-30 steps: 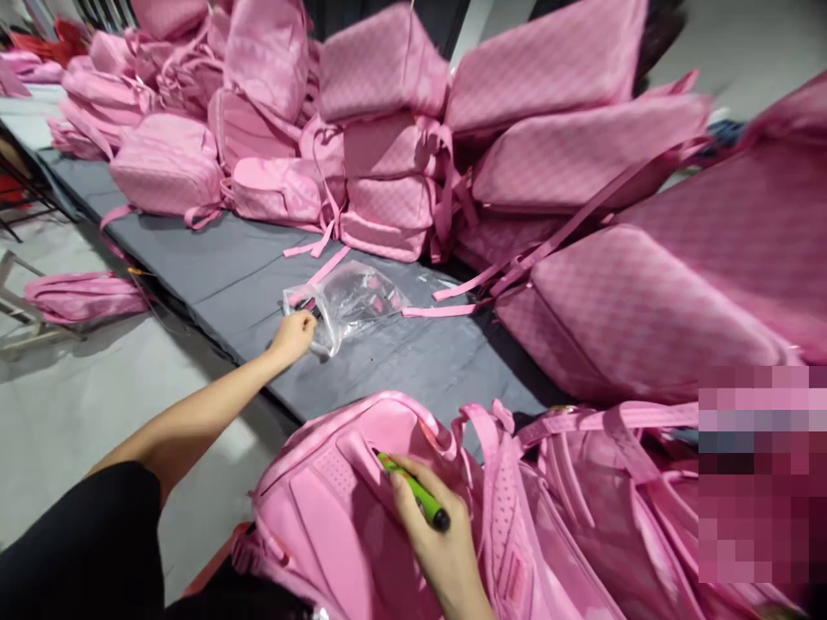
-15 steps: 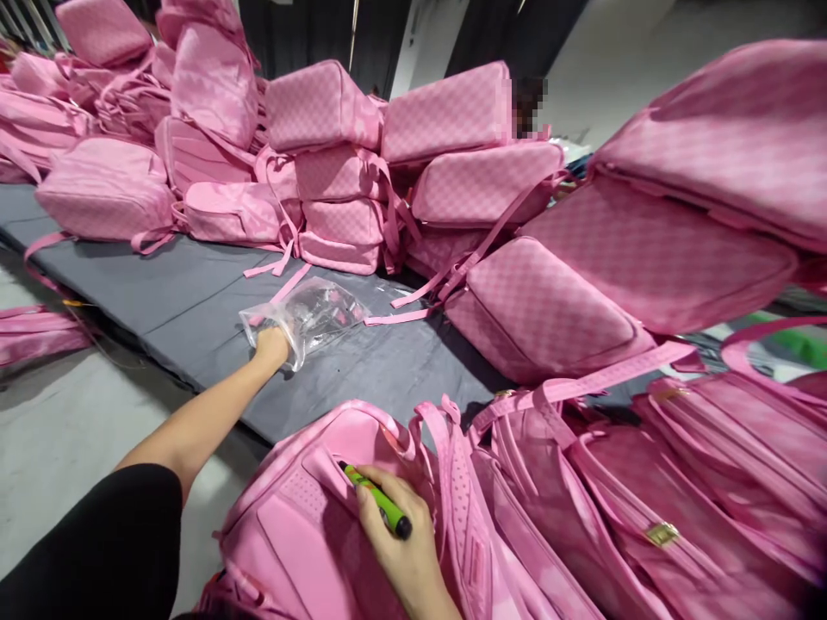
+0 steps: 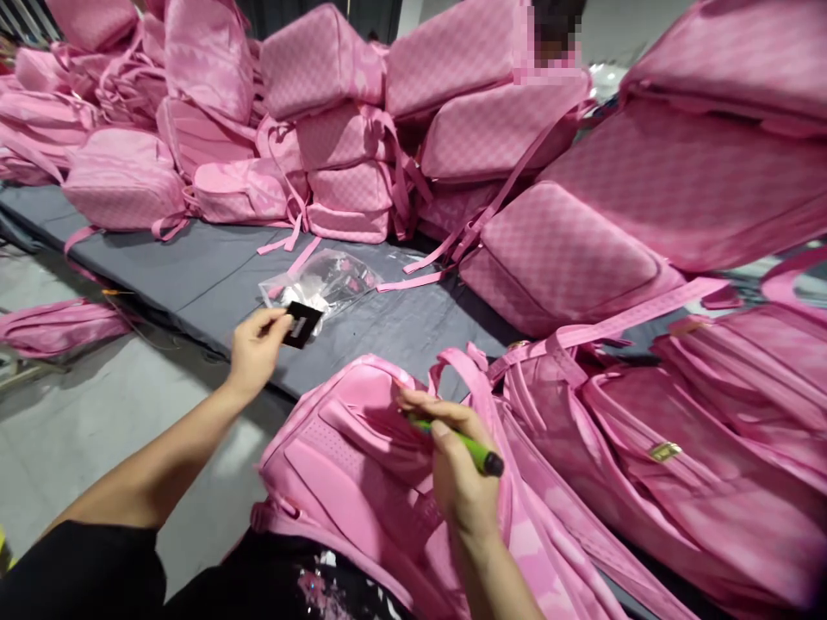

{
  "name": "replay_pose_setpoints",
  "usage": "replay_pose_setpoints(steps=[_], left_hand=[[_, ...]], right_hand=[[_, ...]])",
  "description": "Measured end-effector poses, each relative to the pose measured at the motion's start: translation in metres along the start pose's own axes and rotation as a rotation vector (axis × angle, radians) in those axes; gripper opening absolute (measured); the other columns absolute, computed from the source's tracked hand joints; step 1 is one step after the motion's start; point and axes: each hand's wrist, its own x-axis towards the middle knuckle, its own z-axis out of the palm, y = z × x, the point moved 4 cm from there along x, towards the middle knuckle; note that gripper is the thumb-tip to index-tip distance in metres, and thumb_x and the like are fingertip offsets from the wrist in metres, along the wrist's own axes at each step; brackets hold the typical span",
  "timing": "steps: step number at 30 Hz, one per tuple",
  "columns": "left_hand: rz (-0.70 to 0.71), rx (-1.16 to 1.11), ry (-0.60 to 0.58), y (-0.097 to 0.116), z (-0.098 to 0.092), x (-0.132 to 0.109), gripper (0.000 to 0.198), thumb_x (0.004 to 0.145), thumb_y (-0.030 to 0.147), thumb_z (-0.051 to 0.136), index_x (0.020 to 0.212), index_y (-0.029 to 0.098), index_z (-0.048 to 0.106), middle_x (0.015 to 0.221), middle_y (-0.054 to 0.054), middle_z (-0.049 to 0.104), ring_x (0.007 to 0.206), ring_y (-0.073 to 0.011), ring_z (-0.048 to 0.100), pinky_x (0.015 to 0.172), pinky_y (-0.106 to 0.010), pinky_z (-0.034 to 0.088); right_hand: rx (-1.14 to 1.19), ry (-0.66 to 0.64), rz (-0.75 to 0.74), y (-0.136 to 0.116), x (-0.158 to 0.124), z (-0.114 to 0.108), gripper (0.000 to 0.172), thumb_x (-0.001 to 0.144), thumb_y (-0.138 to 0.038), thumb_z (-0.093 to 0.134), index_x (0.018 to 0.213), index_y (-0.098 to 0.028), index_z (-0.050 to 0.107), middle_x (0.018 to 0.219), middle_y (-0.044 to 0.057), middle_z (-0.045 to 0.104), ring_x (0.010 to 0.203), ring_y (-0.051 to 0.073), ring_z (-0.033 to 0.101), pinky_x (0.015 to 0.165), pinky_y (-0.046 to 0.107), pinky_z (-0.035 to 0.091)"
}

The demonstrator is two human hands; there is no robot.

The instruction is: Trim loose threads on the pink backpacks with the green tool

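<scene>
Between the thumb and fingers of my left hand (image 3: 258,344) is a small black card (image 3: 301,325) with pale print on it. Just behind the card, a clear plastic bag (image 3: 345,280) lies on the table, with small pinkish items inside. My right hand (image 3: 466,469) grips a green marker (image 3: 475,449) with a black end. That hand is over a pink backpack (image 3: 362,482), which leans at the table's near edge with its padded back and straps towards me. Whether the right fingers touch the backpack, I cannot tell.
Stacked pink checkered backpacks (image 3: 342,129) line the far side of the grey-covered table (image 3: 194,275). More pink backpacks (image 3: 646,448) stand close on the right. Another pink bag (image 3: 65,327) is low at the left. Part of a person (image 3: 556,34) shows behind the stacks.
My left hand has come out of the plastic bag, now holding the black card. My right hand, with the marker, has lifted and moved slightly right. The view has tilted down.
</scene>
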Motion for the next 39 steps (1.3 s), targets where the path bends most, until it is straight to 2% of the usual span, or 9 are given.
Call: replay_pose_setpoints(steps=[4,9,14,19,24,28,31,34,39], left_hand=[[-0.059,-0.359,-0.199,0.050,0.025,-0.039,0.046,0.079,0.061,0.069,0.088,0.016,0.069,0.076,-0.001,0.070,0.064,-0.0136,0.066,0.060,-0.025,0.057],[-0.130,-0.720,-0.450,0.083,0.048,-0.075,0.029,0.077,0.041,0.080,0.082,0.014,0.069,0.073,-0.001,0.072,0.064,-0.0102,0.066,0.062,-0.019,0.055],[0.209,-0.573,-0.453,0.080,0.044,-0.087,0.014,0.083,0.027,0.076,0.093,0.017,0.074,0.093,-0.005,0.076,0.087,-0.0136,0.070,0.079,-0.023,0.057],[0.583,-0.451,-0.424,0.078,0.031,-0.092,0.028,0.085,0.009,0.069,0.112,0.020,0.070,0.106,-0.006,0.075,0.088,-0.0108,0.071,0.071,-0.018,0.057],[1.046,-0.189,-0.117,0.091,0.015,-0.100,0.028,0.088,0.003,0.055,0.103,0.019,0.071,0.100,-0.005,0.077,0.091,-0.0134,0.074,0.077,-0.023,0.061],[1.126,-0.052,-0.144,0.081,0.024,-0.108,0.020,0.089,0.012,0.063,0.096,0.027,0.074,0.101,0.001,0.079,0.090,-0.0140,0.075,0.078,-0.024,0.061],[1.020,-0.056,-0.231,0.059,0.029,-0.109,0.036,0.086,0.019,0.073,0.118,0.035,0.069,0.123,0.000,0.073,0.117,-0.0194,0.069,0.100,-0.034,0.057],[0.555,0.006,-0.245,0.026,0.028,-0.099,0.080,0.077,0.040,0.083,0.148,0.028,0.046,0.150,-0.013,0.054,0.142,-0.0314,0.049,0.117,-0.050,0.044],[0.008,0.160,-0.615,-0.010,0.040,-0.109,0.090,0.077,0.046,0.080,0.152,0.020,0.037,0.150,-0.015,0.053,0.136,-0.0336,0.055,0.111,-0.050,0.049]], right_hand=[[-0.202,0.065,0.052,-0.021,0.005,0.017,0.021,0.093,-0.036,0.064,0.105,-0.021,0.072,0.098,0.008,0.079,0.065,0.015,0.070,0.067,0.030,0.060],[-0.332,-0.010,-0.008,-0.033,0.007,0.030,0.023,0.085,-0.035,0.071,0.102,-0.019,0.075,0.093,0.007,0.079,0.075,0.018,0.072,0.068,0.029,0.058],[-0.532,-0.014,-0.187,-0.040,0.003,0.016,0.008,0.089,-0.024,0.065,0.086,-0.020,0.072,0.077,0.001,0.073,0.067,0.015,0.068,0.062,0.025,0.053],[-0.631,-0.279,-0.398,-0.047,-0.004,0.013,0.017,0.091,-0.014,0.060,0.098,-0.022,0.073,0.094,0.004,0.077,0.088,0.017,0.073,0.078,0.029,0.058],[-0.494,-0.021,0.063,-0.048,-0.003,0.005,0.022,0.092,-0.037,0.065,0.104,-0.020,0.073,0.094,0.008,0.078,0.077,0.020,0.074,0.068,0.032,0.061],[-0.289,-0.211,0.469,-0.039,-0.005,0.016,0.040,0.082,-0.055,0.072,0.087,-0.015,0.072,0.064,0.002,0.068,0.051,0.015,0.062,0.042,0.024,0.047],[-0.462,-0.139,0.323,-0.040,0.005,0.007,0.029,0.081,-0.046,0.070,0.079,-0.017,0.069,0.066,0.001,0.067,0.054,0.014,0.061,0.048,0.025,0.048],[-0.802,-0.143,0.033,-0.046,0.015,0.001,0.018,0.086,-0.033,0.062,0.090,-0.019,0.073,0.081,0.004,0.074,0.069,0.018,0.068,0.064,0.029,0.053],[-1.392,-0.626,-0.059,-0.031,0.017,0.024,0.020,0.082,-0.014,0.062,0.096,-0.021,0.075,0.085,0.006,0.077,0.072,0.019,0.070,0.059,0.026,0.042]])
